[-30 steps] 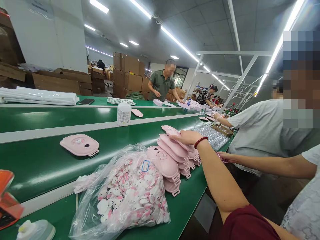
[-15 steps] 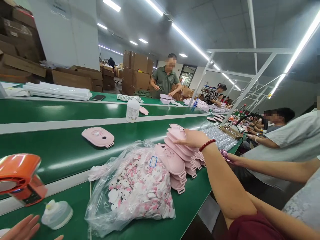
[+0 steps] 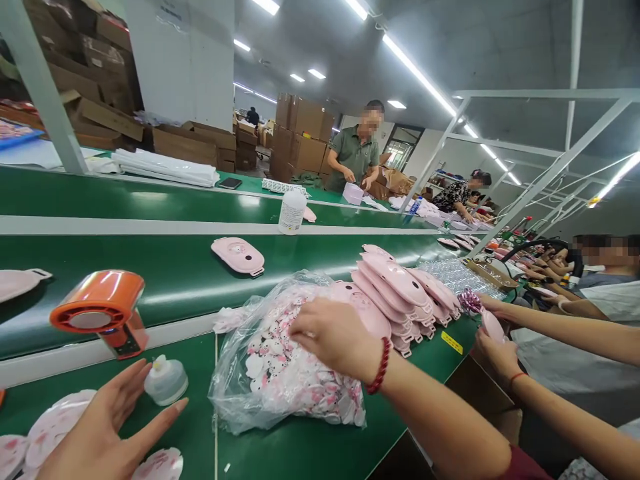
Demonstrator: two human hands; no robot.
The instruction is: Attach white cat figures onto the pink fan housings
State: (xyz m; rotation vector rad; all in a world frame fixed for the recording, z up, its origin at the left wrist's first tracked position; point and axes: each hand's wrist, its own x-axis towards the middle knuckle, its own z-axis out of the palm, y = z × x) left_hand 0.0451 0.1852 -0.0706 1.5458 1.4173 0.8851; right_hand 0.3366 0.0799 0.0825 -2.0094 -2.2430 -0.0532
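Observation:
My left hand [image 3: 103,423] is open at the lower left, thumb and fingers spread around the near side of a translucent domed bottle [image 3: 165,380] with a yellowish tip. Whether it touches the bottle I cannot tell. My right hand [image 3: 340,337], with a red beaded bracelet, hangs over a clear plastic bag [image 3: 235,393] full of white and pink cartoon stickers [image 3: 325,403]. Its fingers are loosely bent and no held thing shows. Behind it is a stack of pink oval covers [image 3: 395,283]. Round printed pieces [image 3: 55,427] lie by my left hand.
An orange handheld fan [image 3: 107,310] stands beyond my left hand. One pink cover [image 3: 239,256] and a white bottle [image 3: 293,212] sit on the green belt. At right a co-worker's hands [image 3: 500,350] hold a pink cover [image 3: 493,327]. Bubble wrap [image 3: 453,277] lies behind the stack.
My right hand has left the stack of pink covers and moved left over the sticker bag. My left hand has come further into view. The camera has turned left.

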